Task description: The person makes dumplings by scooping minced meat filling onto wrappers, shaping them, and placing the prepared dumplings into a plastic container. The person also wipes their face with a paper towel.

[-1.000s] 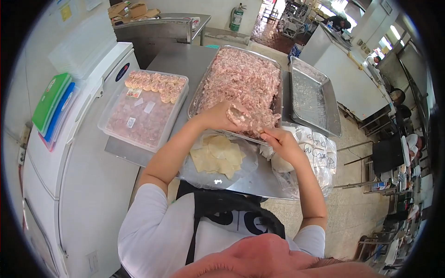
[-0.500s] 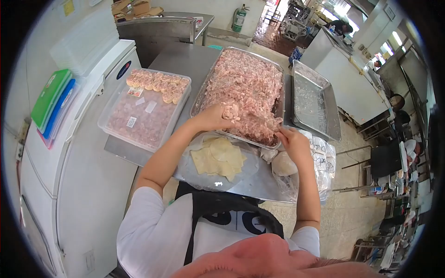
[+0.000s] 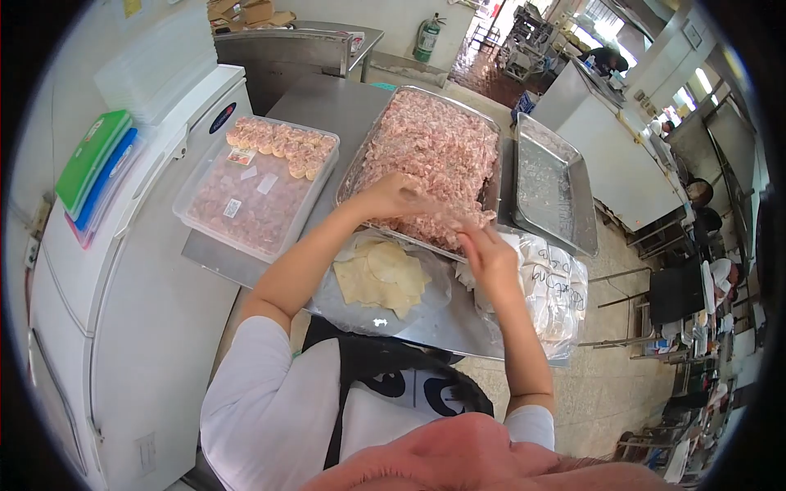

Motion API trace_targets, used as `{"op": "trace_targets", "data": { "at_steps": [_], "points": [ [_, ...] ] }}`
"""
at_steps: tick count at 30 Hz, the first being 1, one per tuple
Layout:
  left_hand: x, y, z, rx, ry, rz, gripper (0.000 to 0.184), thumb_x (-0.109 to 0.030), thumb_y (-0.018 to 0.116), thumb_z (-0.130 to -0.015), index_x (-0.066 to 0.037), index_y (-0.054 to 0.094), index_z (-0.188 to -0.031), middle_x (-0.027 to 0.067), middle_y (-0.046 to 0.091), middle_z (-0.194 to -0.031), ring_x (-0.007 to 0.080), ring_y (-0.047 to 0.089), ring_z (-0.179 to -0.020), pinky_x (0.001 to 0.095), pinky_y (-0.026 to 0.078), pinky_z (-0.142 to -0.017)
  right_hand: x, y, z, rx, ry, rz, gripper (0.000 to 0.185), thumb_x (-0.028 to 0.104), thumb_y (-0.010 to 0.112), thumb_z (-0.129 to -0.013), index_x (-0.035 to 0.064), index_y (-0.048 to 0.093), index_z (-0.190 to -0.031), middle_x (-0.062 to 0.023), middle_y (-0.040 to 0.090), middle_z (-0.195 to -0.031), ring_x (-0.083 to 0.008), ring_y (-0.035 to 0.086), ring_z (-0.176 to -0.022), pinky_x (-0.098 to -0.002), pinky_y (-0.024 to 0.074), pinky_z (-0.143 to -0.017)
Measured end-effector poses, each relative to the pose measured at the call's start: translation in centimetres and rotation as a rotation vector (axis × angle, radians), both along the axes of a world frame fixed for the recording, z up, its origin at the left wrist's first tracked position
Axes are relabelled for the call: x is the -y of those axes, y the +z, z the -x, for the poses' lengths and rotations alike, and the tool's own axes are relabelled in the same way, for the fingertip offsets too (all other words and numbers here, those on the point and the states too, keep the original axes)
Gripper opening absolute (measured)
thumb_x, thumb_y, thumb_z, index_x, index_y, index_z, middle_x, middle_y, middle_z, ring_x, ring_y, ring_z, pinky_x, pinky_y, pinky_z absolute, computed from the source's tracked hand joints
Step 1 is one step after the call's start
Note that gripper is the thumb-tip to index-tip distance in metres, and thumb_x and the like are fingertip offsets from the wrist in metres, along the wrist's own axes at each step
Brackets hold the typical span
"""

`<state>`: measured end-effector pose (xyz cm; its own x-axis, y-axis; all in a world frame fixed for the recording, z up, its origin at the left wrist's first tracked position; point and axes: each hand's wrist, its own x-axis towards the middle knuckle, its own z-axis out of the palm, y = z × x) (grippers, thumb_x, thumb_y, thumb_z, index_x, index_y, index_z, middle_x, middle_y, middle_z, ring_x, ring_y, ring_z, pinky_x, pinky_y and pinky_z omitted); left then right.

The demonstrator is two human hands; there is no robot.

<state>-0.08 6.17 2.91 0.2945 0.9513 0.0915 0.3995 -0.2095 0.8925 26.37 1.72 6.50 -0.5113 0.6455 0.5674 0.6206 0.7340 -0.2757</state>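
My left hand is curled over the near left part of the ground meat, which is heaped in a large metal tray. What lies inside its fingers is mostly hidden. At the tray's near right corner, my right hand is closed in a pinch. A thin, blurred flat tool seems to reach from its fingertips toward my left hand. Pale yellow dough wrappers lie in a loose stack on clear plastic, just in front of the tray.
To the left, a lidless plastic container holds rows of meat-filled dumplings beside pale, plastic-covered contents. A second metal tray stands right. White plastic-wrapped packs sit at the table's right edge. A white freezer flanks the table's left.
My right hand has moved left and slightly toward me, nearer my left hand. My left hand has turned, and the meat-topped piece seen in it before is now largely hidden.
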Motion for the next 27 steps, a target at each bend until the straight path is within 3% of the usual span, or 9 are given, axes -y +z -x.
{"op": "trace_targets", "data": {
  "at_steps": [3,6,9,11,13,17,20,23,27],
  "points": [
    [0.3,0.1,-0.7,-0.122,-0.089,0.033,0.044,-0.024,0.078,-0.077,0.003,0.064,-0.109,0.0088,0.07,-0.103,0.0162,0.066,-0.093,0.0277,0.051,-0.083,-3.2,-4.7,-1.5,0.091,-0.085,0.094,0.023,0.025,0.06,-0.092,0.0119,0.068,-0.109,-0.0158,0.065,-0.086,-0.0349,0.064,-0.075,-0.0436,0.0501,-0.066],
    [2.2,0.0,0.0,-0.275,0.082,-0.358,0.049,-0.022,0.078,-0.077,0.002,0.059,-0.116,0.0082,0.069,-0.105,0.0149,0.064,-0.097,0.0284,0.05,-0.086,-2.2,-1.9,-3.8,0.281,-0.306,0.191,0.023,0.026,0.061,-0.091,0.0119,0.069,-0.108,-0.0156,0.066,-0.085,-0.0361,0.064,-0.078,-0.043,0.051,-0.068],
    [2.9,1.6,0.0,0.112,-0.067,0.0,0.066,-0.038,0.081,-0.068,-0.005,0.058,-0.121,0.0119,0.068,-0.105,0.0236,0.065,-0.091,0.0345,0.05,-0.079,-0.5,1.2,-4.3,0.055,-0.17,0.342,0.026,0.024,0.063,-0.09,0.0083,0.068,-0.11,-0.0172,0.067,-0.087,-0.0353,0.064,-0.079,-0.0387,0.0512,-0.069],
    [2.5,1.2,-0.1,-0.034,-0.034,-0.513,0.056,-0.037,0.08,-0.07,-0.006,0.064,-0.114,0.0103,0.069,-0.099,0.0222,0.065,-0.087,0.0334,0.05,-0.078,0.0,1.4,-3.1,-0.16,-0.027,0.464,0.028,0.024,0.063,-0.09,0.0057,0.068,-0.11,-0.0188,0.067,-0.091,-0.0347,0.064,-0.079,-0.0376,0.0509,-0.068],
    [3.3,3.1,-0.1,-0.023,-0.116,-0.421,0.052,-0.037,0.08,-0.07,-0.007,0.066,-0.111,0.0103,0.069,-0.098,0.0214,0.065,-0.085,0.0329,0.05,-0.078,0.7,0.5,-1.2,-0.125,0.204,0.359,0.032,0.024,0.064,-0.09,0.0028,0.066,-0.114,-0.0207,0.067,-0.098,-0.0351,0.064,-0.081,-0.0348,0.0502,-0.072],
    [3.0,2.6,0.2,-0.155,-0.018,-0.179,0.039,-0.035,0.079,-0.071,-0.006,0.072,-0.096,0.0117,0.07,-0.093,0.019,0.064,-0.08,0.0321,0.05,-0.076,-0.4,3.3,-1.0,0.187,0.008,0.173,0.027,0.023,0.064,-0.089,0.0078,0.067,-0.111,-0.0133,0.063,-0.081,-0.0327,0.063,-0.072,-0.0402,0.0506,-0.064],
    [2.3,1.3,1.0,0.034,-0.039,-0.126,0.043,-0.038,0.079,-0.071,-0.006,0.07,-0.099,0.0136,0.07,-0.089,0.0208,0.065,-0.078,0.0332,0.05,-0.074,1.2,3.5,0.7,0.087,0.037,0.024,0.022,0.019,0.065,-0.088,0.007,0.068,-0.106,-0.0139,0.064,-0.084,-0.033,0.061,-0.069,-0.0377,0.0495,-0.061],
    [4.1,5.0,1.0,0.013,-0.065,-0.112,0.037,-0.02,0.082,-0.071,-0.001,0.066,-0.099,0.0054,0.069,-0.091,0.0136,0.062,-0.079,0.0292,0.051,-0.072,0.6,4.2,0.4,0.214,-0.044,0.01,0.021,0.021,0.065,-0.089,0.007,0.068,-0.104,-0.0124,0.063,-0.082,-0.0329,0.062,-0.068,-0.0379,0.0493,-0.06],
    [2.7,2.3,1.7,-0.06,0.004,-0.124,0.039,-0.023,0.082,-0.071,-0.003,0.065,-0.101,0.0049,0.069,-0.091,0.0142,0.063,-0.078,0.0302,0.052,-0.072,0.8,4.7,0.3,0.085,-0.02,0.07,0.024,0.021,0.063,-0.09,0.0081,0.065,-0.11,-0.0133,0.063,-0.085,-0.0349,0.062,-0.073,-0.0399,0.0497,-0.063]
  ]
}}
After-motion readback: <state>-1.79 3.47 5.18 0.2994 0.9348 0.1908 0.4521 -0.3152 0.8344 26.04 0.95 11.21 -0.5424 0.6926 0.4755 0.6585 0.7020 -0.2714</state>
